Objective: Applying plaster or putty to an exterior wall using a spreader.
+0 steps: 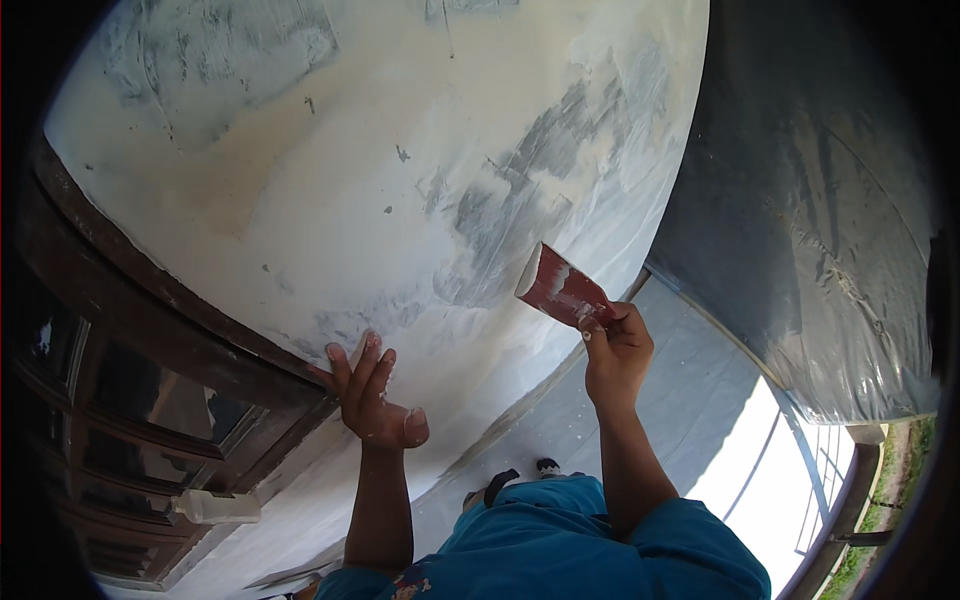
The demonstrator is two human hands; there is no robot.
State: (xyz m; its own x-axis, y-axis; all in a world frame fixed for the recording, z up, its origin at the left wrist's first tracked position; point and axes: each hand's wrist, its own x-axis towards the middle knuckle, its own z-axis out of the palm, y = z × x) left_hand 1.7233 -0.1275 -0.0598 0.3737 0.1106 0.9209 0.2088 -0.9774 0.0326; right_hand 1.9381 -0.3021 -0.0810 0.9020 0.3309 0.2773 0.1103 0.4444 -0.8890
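From my remote seat I look down over a broad white plastered wall with grey patches showing through (380, 170), which fills the view from nine o'clock round to one. The right hand (615, 345), just right of centre at about four o'clock, is clenched around the handle of a flat red-bladed putty knife smeared with white filler (558, 287); the blade points up toward eleven o'clock, its pale edge seeming to meet the wall beside the largest grey patch. The left hand (372, 395) sits below centre toward seven o'clock, grasping nothing, its fingers spread flat against the wall just beside the dark brown wooden window frame (150, 310). A clear plastic bottle (215, 507) rests on the frame's lower part at eight o'clock, well apart from both hands.

My worries from here: the blade appears steeply tilted, so I judge that a corner could dig in and score the fresh skim. The left palm rests on the plaster, and if that coat is soft it may leave prints or slip. Filler could also stray onto the wooden frame, since the left hand's fingertips lie right along it. The plastic sheet covering the floor (690, 390), between four and five o'clock, looks slick underfoot, and a shuffled foot could slide.
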